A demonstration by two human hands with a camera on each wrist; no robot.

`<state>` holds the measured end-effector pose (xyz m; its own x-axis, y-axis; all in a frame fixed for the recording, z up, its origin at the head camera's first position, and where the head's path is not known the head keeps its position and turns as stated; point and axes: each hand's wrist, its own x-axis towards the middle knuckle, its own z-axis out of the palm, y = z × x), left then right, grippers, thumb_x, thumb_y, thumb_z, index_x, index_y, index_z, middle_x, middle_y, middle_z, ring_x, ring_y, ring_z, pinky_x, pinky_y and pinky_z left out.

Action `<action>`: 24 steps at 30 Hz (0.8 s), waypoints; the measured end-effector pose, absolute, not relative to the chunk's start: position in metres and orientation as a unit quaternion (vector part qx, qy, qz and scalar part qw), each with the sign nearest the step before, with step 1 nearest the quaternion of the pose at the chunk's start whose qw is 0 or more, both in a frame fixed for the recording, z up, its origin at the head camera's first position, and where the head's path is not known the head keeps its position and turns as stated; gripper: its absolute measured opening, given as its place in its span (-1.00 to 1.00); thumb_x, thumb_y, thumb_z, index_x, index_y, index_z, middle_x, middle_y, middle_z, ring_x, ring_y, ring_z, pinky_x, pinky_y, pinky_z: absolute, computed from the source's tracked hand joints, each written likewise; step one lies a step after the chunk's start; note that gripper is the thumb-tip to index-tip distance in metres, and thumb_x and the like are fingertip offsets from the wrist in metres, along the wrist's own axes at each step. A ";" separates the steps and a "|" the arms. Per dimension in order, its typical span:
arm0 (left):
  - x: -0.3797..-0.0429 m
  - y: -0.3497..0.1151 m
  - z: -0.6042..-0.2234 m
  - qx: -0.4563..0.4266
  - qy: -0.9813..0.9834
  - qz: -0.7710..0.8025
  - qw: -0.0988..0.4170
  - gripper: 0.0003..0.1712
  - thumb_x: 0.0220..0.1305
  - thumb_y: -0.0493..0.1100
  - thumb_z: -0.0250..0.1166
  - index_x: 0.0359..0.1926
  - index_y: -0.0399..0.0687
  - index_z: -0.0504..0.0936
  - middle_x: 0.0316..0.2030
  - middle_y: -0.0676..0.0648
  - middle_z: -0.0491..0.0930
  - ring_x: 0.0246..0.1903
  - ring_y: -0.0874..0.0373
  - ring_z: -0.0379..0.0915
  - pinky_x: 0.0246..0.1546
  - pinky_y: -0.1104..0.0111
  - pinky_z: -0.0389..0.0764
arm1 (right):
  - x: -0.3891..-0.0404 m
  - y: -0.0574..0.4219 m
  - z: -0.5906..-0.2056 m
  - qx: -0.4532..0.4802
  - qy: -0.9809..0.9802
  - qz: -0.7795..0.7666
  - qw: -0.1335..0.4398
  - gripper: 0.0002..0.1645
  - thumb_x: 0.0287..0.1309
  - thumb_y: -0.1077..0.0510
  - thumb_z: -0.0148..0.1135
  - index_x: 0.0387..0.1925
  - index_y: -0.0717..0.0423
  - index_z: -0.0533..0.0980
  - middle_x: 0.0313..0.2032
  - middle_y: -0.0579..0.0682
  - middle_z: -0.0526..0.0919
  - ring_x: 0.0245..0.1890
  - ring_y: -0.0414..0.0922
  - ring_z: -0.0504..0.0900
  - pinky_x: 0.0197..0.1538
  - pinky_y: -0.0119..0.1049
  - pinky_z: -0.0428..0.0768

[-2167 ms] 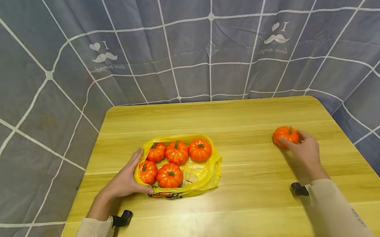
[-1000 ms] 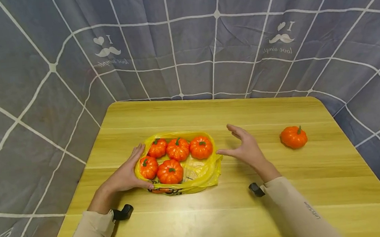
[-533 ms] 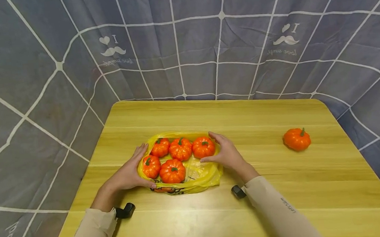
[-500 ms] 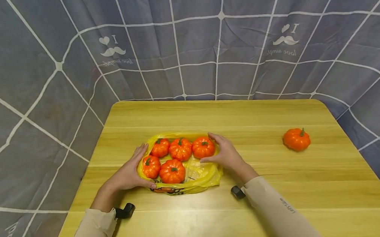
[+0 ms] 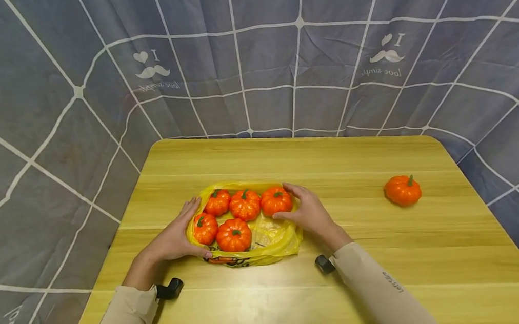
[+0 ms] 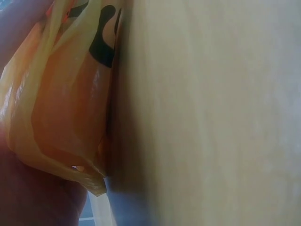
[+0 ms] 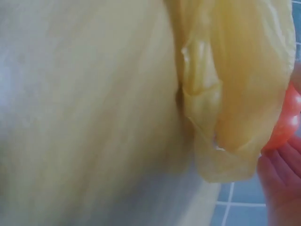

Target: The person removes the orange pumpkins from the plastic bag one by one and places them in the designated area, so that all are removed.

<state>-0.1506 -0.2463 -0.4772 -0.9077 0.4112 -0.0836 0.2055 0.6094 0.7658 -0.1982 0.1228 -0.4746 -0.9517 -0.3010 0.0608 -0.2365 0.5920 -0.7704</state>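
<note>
A yellow plastic bag (image 5: 272,254) lies with its mouth spread, several small orange pumpkins (image 5: 234,235) with green stems inside. At its left end my left hand (image 5: 173,240) grips the bag, thumb along the front rim. My right hand (image 5: 311,213) reaches over the right rim and grips the back-right pumpkin (image 5: 275,200), thumb in front and fingers behind. In the right wrist view, fingers (image 7: 277,172) touch that red-orange pumpkin (image 7: 286,120) beyond the yellow plastic. The left wrist view shows the bag's printed side (image 6: 70,103) close up against that palm.
One more pumpkin (image 5: 403,190) stands on the wooden table (image 5: 344,288) at the right. A grey curtain (image 5: 260,59) with white grid lines hangs behind the table and along its sides. Small black wrist cameras (image 5: 171,289) stick out from both wrists.
My right hand has let go of the pumpkin at the right, moved left to the bag and taken hold of the back-right pumpkin inside. My left hand has stayed on the bag.
</note>
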 end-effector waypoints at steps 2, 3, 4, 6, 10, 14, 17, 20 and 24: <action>-0.152 -0.245 -0.478 0.174 0.889 0.405 0.128 0.64 -0.29 0.16 0.73 0.62 -0.13 -0.19 0.57 -0.31 -0.31 0.52 -0.29 -0.50 0.38 -0.29 -0.18 | -0.198 0.125 -0.471 -0.153 0.889 -0.431 0.034 0.09 -0.06 -0.13 0.63 0.43 0.18 0.34 0.33 0.11 0.47 0.34 0.12 0.40 0.36 0.02 0.34; -0.152 -0.245 -0.478 0.174 0.889 0.404 0.127 0.64 -0.29 0.15 0.73 0.62 -0.13 -0.19 0.57 -0.32 -0.31 0.52 -0.29 -0.50 0.38 -0.29 -0.18 | -0.198 0.126 -0.468 -0.153 0.887 -0.435 0.033 0.09 -0.05 -0.13 0.62 0.43 0.18 0.34 0.33 0.11 0.47 0.34 0.12 0.40 0.36 0.01 0.35; -0.153 -0.245 -0.478 0.174 0.889 0.404 0.127 0.64 -0.28 0.15 0.73 0.62 -0.13 -0.20 0.57 -0.32 -0.31 0.52 -0.29 -0.50 0.38 -0.29 -0.18 | -0.199 0.127 -0.466 -0.152 0.885 -0.440 0.032 0.09 -0.05 -0.13 0.62 0.44 0.18 0.33 0.34 0.10 0.46 0.35 0.11 0.40 0.35 0.00 0.35; -0.154 -0.245 -0.477 0.173 0.888 0.406 0.127 0.64 -0.28 0.14 0.74 0.62 -0.13 -0.20 0.57 -0.31 -0.31 0.52 -0.29 -0.51 0.38 -0.30 -0.18 | -0.201 0.130 -0.460 -0.154 0.878 -0.452 0.027 0.09 -0.04 -0.11 0.62 0.43 0.20 0.33 0.35 0.12 0.45 0.35 0.11 0.40 0.35 -0.01 0.36; -0.156 -0.244 -0.473 0.174 0.888 0.407 0.125 0.63 -0.27 0.12 0.74 0.62 -0.13 -0.20 0.57 -0.32 -0.31 0.52 -0.29 -0.51 0.37 -0.31 -0.19 | -0.205 0.140 -0.451 -0.145 0.864 -0.482 0.011 0.07 -0.05 0.00 0.64 0.42 0.28 0.32 0.35 0.17 0.43 0.34 0.12 0.41 0.33 -0.02 0.39; -0.155 -0.242 -0.472 0.176 0.888 0.406 0.124 0.64 -0.30 0.12 0.74 0.61 -0.16 -0.19 0.56 -0.34 -0.31 0.52 -0.30 -0.50 0.38 -0.30 -0.19 | -0.207 0.159 -0.448 -0.125 0.854 -0.506 -0.013 0.05 -0.05 0.08 0.64 0.41 0.32 0.31 0.34 0.22 0.42 0.33 0.12 0.41 0.28 -0.02 0.46; -0.155 -0.242 -0.472 0.176 0.888 0.406 0.123 0.65 -0.30 0.12 0.74 0.61 -0.16 -0.19 0.56 -0.34 -0.31 0.52 -0.30 -0.50 0.38 -0.30 -0.20 | -0.209 0.177 -0.448 -0.099 0.854 -0.509 -0.034 0.07 -0.04 0.05 0.64 0.42 0.32 0.29 0.36 0.21 0.39 0.35 0.11 0.39 0.28 -0.02 0.45; -0.154 -0.242 -0.472 0.175 0.888 0.407 0.124 0.65 -0.29 0.11 0.74 0.61 -0.15 -0.20 0.56 -0.35 -0.31 0.51 -0.31 -0.52 0.37 -0.31 -0.21 | -0.208 0.195 -0.450 -0.055 0.858 -0.508 -0.049 0.11 -0.02 0.00 0.63 0.45 0.31 0.26 0.39 0.20 0.36 0.37 0.11 0.35 0.31 -0.01 0.41; -0.153 -0.242 -0.472 0.175 0.888 0.407 0.126 0.64 -0.29 0.11 0.74 0.61 -0.18 -0.20 0.56 -0.37 -0.31 0.51 -0.33 -0.52 0.35 -0.34 -0.21 | -0.206 0.222 -0.460 0.013 0.861 -0.504 -0.063 0.08 0.04 0.00 0.59 0.45 0.34 0.25 0.40 0.26 0.31 0.38 0.18 0.32 0.32 0.02 0.39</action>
